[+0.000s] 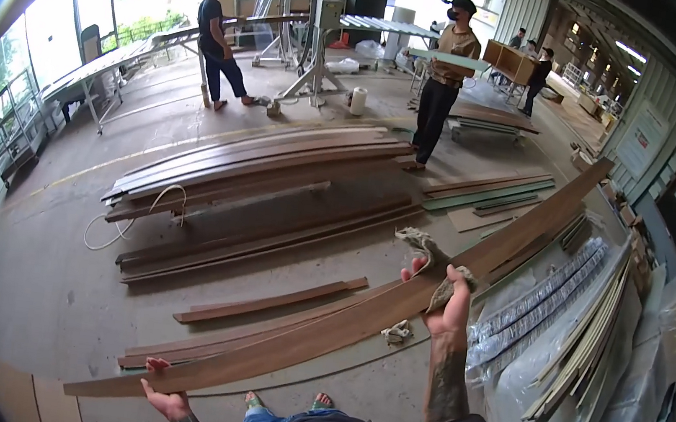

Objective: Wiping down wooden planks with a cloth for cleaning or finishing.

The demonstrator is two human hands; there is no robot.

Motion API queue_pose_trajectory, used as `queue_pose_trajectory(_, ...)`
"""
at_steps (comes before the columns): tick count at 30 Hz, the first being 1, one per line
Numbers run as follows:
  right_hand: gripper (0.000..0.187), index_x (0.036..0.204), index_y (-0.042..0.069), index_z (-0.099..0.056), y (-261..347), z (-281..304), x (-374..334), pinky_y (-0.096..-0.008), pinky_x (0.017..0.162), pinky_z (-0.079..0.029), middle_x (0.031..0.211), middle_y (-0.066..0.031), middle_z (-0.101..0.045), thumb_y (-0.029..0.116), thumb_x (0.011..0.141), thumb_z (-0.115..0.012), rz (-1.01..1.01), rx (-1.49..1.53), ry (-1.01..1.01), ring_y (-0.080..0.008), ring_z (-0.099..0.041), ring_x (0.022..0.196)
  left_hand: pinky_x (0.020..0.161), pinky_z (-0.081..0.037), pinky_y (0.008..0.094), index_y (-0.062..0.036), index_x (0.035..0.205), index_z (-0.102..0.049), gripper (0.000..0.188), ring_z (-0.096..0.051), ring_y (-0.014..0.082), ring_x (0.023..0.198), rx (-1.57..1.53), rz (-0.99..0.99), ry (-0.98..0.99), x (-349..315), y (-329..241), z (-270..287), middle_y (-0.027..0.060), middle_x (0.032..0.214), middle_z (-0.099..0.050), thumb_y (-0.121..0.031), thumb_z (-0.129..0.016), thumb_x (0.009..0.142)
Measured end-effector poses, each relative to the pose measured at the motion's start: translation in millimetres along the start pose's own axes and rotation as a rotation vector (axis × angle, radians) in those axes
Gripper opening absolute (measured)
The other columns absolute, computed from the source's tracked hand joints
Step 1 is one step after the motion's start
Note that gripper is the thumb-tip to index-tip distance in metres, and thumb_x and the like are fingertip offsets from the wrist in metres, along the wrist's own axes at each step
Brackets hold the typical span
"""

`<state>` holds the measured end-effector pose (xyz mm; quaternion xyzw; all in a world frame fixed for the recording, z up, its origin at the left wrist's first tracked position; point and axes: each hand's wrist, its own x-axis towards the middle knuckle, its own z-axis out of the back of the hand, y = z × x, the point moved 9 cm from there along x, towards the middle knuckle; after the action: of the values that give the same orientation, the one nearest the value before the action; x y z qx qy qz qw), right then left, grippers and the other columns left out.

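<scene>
A long brown wood-look plank (322,342) slants across the view from near left to far right, held in front of my body. My left hand (166,397) grips it close to its near left end, with fingertips showing past the far edge. Farther along, my right hand (453,308) is closed around the plank with a grey-beige rag (419,239) in it. The rag shows on both sides of the plank, and reddish fingertips appear at the far edge. Part of the right hand is hidden under the plank.
Stacked boards (259,168) lie ahead, and a short plank (272,300) is nearer. Another rag (396,332) lies on the floor. At right are plastic-wrapped strips (539,295) and thin slats (588,343). One person (447,81) carries a board; another (217,44) stands near a machine.
</scene>
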<state>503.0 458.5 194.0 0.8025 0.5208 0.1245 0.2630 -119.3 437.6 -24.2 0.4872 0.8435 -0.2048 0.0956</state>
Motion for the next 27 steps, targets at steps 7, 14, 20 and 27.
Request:
queue_pose_trajectory(7, 0.049, 0.130, -0.009, -0.045, 104.3, 65.7, 0.9, -0.0429, 0.108, -0.043, 0.123, -0.0169, -0.056, 0.027, 0.096, -0.051, 0.275, -0.201, -0.097, -0.0269, -0.055, 0.120, 0.096, -0.047, 0.0401, 0.0055, 0.124, -0.057, 0.055, -0.058, 0.0255, 0.103, 0.379, -0.017, -0.146, 66.8, -87.3, 66.1, 0.0130, 0.114, -0.063, -0.039, -0.046, 0.095)
queue_pose_trajectory(14, 0.051, 0.131, -0.006, -0.047, 16.5, 108.8, 18.1, -0.0390, 0.106, -0.044, 0.126, -0.0152, -0.058, 0.031, 0.096, -0.053, 0.156, -0.327, -0.378, -0.0249, -0.055, 0.118, 0.098, -0.049, 0.0427, 0.0000, 0.124, -0.057, 0.042, -0.058, 0.0258, 0.112, 0.061, 0.124, -0.103, 111.4, -30.2, 46.7, 0.0137, 0.125, -0.061, -0.032, -0.039, 0.103)
queue_pose_trajectory(20, 0.049, 0.129, -0.002, -0.046, -205.8, 152.8, 1.5, -0.0431, 0.104, -0.046, 0.120, -0.0118, -0.061, 0.036, 0.098, -0.054, -0.195, -0.086, -0.613, -0.0253, -0.059, 0.114, 0.102, -0.046, 0.0441, -0.0075, 0.124, -0.059, 0.036, -0.059, 0.0241, 0.111, 0.087, 0.194, -0.095, 129.0, 28.0, 44.6, 0.0088, 0.124, -0.063, -0.032, -0.044, 0.103)
queue_pose_trajectory(27, 0.047, 0.129, 0.006, -0.049, -292.9, 254.7, 76.4, -0.0440, 0.102, -0.047, 0.120, -0.0162, -0.062, 0.041, 0.098, -0.054, -0.374, -0.176, -0.738, -0.0299, -0.058, 0.114, 0.101, -0.045, 0.0427, -0.0201, 0.124, -0.060, 0.029, -0.057, 0.0206, 0.106, 0.370, 0.328, -0.279, 183.9, 54.3, 77.7, 0.0033, 0.109, -0.061, -0.033, -0.055, 0.099)
